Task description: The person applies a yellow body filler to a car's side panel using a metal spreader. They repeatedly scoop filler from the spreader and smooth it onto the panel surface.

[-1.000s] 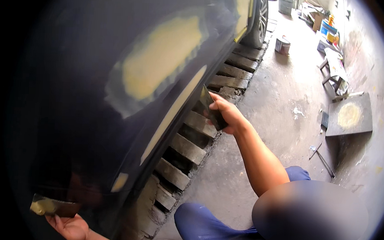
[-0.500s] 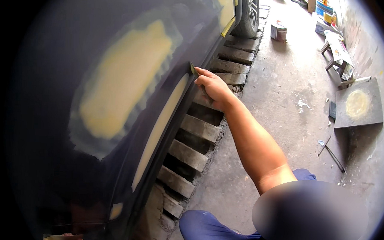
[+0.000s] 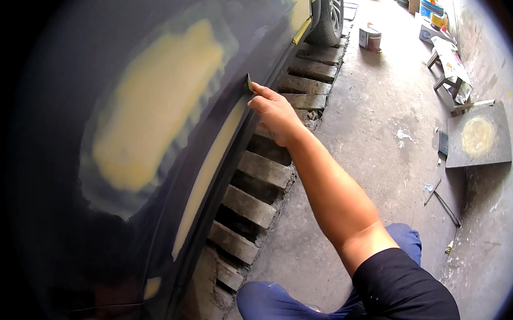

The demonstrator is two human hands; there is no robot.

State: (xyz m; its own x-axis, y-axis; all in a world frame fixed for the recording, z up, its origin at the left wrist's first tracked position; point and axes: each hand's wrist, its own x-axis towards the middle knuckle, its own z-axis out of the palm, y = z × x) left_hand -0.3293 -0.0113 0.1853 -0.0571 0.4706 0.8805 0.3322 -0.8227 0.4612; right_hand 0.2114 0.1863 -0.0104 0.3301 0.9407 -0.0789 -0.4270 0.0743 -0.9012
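Right hand [image 3: 273, 114] closed around a thin dark scraper [image 3: 249, 83], held by the side of a dark car panel [image 3: 110, 242]. Only the tip of the blade shows past the fingers; the rest is covered by the hand, so grip detail is hard to read. Blade is at the upper end of a long pale filler strip [image 3: 205, 180] low on the panel; cannot tell if its edge touches the surface. The hand hides part of the slats behind it. Left hand out of view, state cannot be told.

Large yellowish filler patch [image 3: 158, 107] higher on the panel, blurry grey margin around it. Small pale patch [image 3: 152, 288] near the lower end of the strip. Panel's left side fades into the black fisheye rim, outline lost there. Wheel [image 3: 329, 23] cut off by the top edge, yellow tape [image 3: 301, 32] just beside it.

Concrete slats [image 3: 249, 205] under the car's edge, dark gaps between, depth not readable. Can [image 3: 370, 38] on the floor, contents unclear. Stool [image 3: 448, 68] partly covered by paper. Grey board [image 3: 491, 153] with a round pale smear. Blue tub [image 3: 429, 8] at top, cropped. Black sleeve [image 3: 405, 292] covers part of the blue trousers [image 3: 273, 306].
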